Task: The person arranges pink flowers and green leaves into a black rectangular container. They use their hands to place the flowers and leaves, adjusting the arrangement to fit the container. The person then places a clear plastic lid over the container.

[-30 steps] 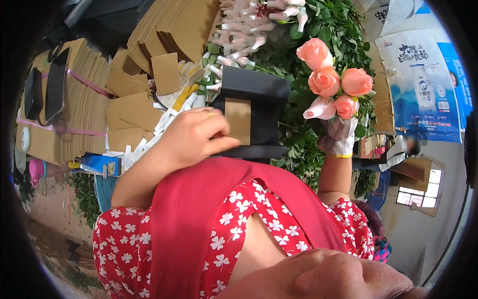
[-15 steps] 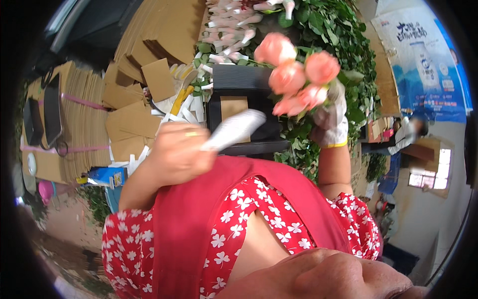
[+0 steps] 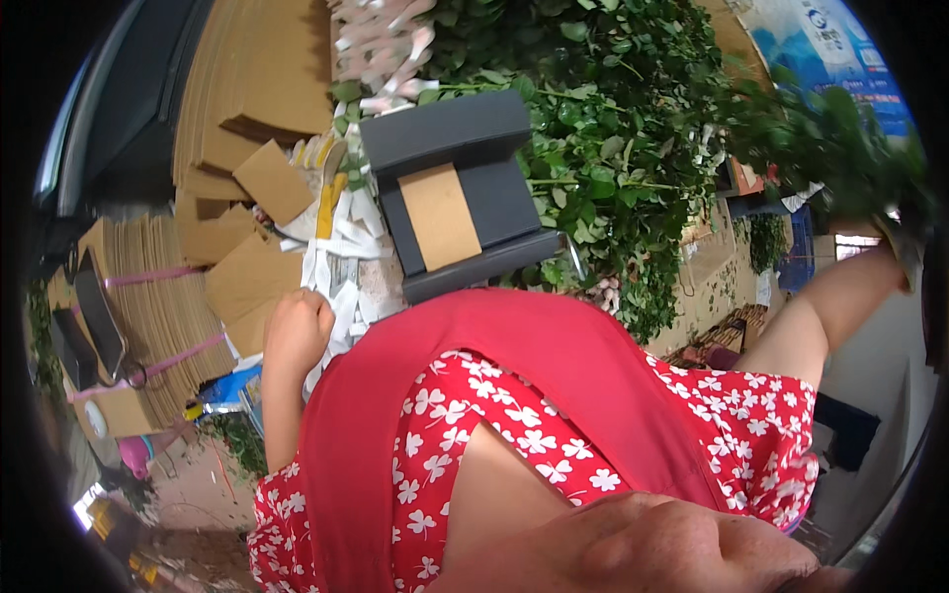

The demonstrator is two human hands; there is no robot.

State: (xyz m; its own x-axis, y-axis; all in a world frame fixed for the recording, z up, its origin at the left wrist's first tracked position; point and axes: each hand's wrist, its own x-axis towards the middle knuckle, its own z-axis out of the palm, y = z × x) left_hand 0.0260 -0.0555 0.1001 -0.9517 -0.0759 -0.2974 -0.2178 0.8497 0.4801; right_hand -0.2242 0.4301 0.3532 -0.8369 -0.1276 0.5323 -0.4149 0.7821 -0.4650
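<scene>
My left hand [image 3: 297,331], bare and curled into a fist, rests by a pile of white sleeves [image 3: 341,232] on the bench; anything inside its fingers is hidden. Far out to the right, my right hand [image 3: 905,242] is gloved and blurred by motion. It is closed around leafy stems [image 3: 840,148], whose green leaves spread to the left; no blooms show on them. In front of my red apron stands a black box-like holder [image 3: 494,198] with a tan cardboard piece [image 3: 440,217] across its middle.
Leafy rose stems [image 3: 623,148] cover the bench to the right of the holder. Sleeved pink blooms [image 3: 381,40] lie in rows at the far side. Stacked cardboard [image 3: 158,296] fills the left, with a yellow-handled tool [image 3: 331,203] near loose cardboard pieces [image 3: 272,183].
My right hand swung far right with the stems, and the pink blooms left view. My left hand moved left and down to the sleeve pile; the white sleeve it held no longer shows.
</scene>
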